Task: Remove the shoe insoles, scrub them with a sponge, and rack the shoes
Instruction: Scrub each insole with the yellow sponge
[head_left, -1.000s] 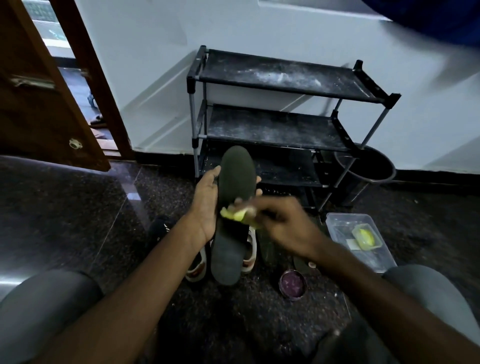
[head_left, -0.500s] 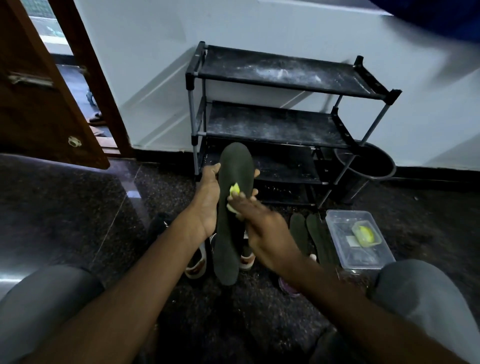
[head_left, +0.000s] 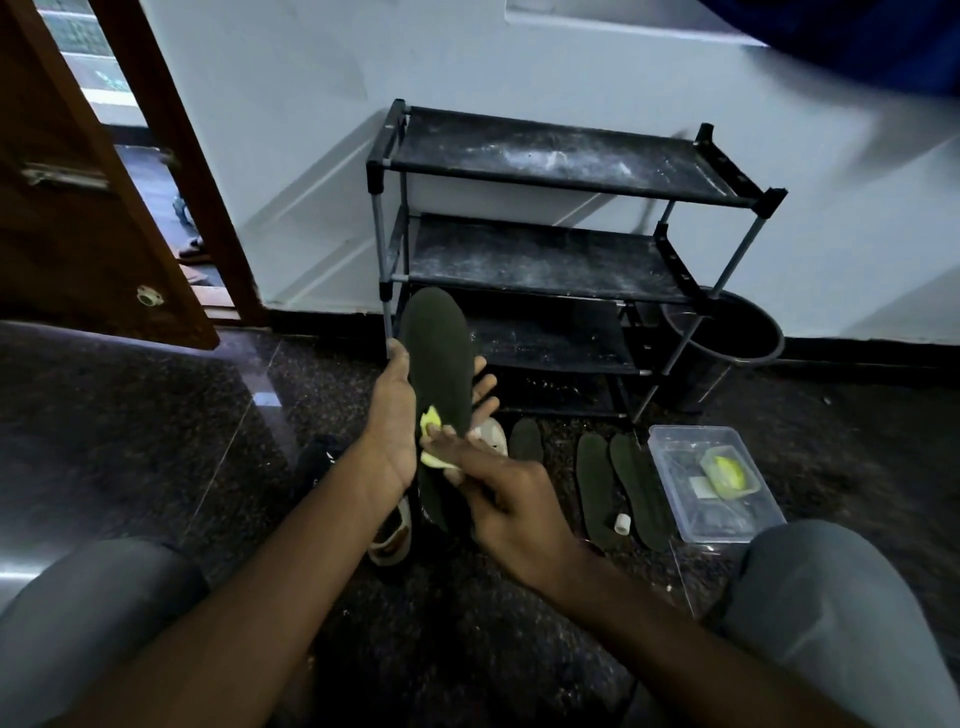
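My left hand (head_left: 392, 415) grips a dark green insole (head_left: 439, 364) upright, thumb on its left edge and fingers behind it. My right hand (head_left: 511, 501) presses a yellow sponge (head_left: 431, 439) against the insole's lower half, holding it under the fingers. Beneath the hands lie a white shoe (head_left: 392, 538) and a black shoe (head_left: 322, 457), partly hidden. Three more dark insoles (head_left: 595, 483) lie flat on the floor to the right. The black three-shelf shoe rack (head_left: 545, 260) stands against the wall, its shelves dusty.
A clear plastic box (head_left: 714, 488) holding a yellow-green item sits at the right near my right knee. A small white cap (head_left: 622, 523) lies by the insoles. A black bucket (head_left: 727, 338) stands beside the rack. A wooden door (head_left: 78, 208) is open at the left.
My right hand slid the sponge up the insole, then down to its lower half. The floor insoles, hidden a second ago, are uncovered. My left hand keeps its hold.
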